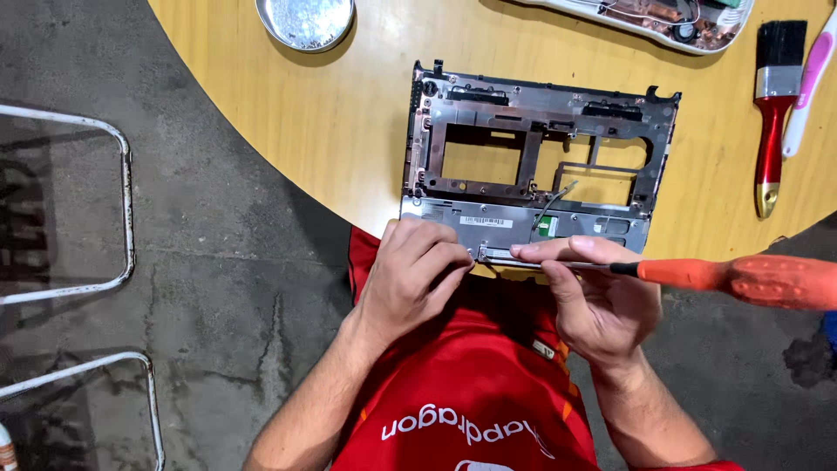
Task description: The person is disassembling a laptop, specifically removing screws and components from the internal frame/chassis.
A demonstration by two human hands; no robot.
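Both hands are seen closest to the camera, above a red shirt. An orange-handled screwdriver (732,277) is held in the grip of the right hand (593,301), its tip laid along the near edge of a stripped grey laptop chassis (536,153) on the round yellow wooden bench (349,131). That edge is pinched by the left hand (414,279). A small white rectangular label (486,222) and a green tab (546,227) are stuck on the near strip. A red-handled paintbrush (772,113), a pink-and-white toothbrush (811,78), a round metal dish (305,22) and a white tray of parts (654,17) lie farther back.
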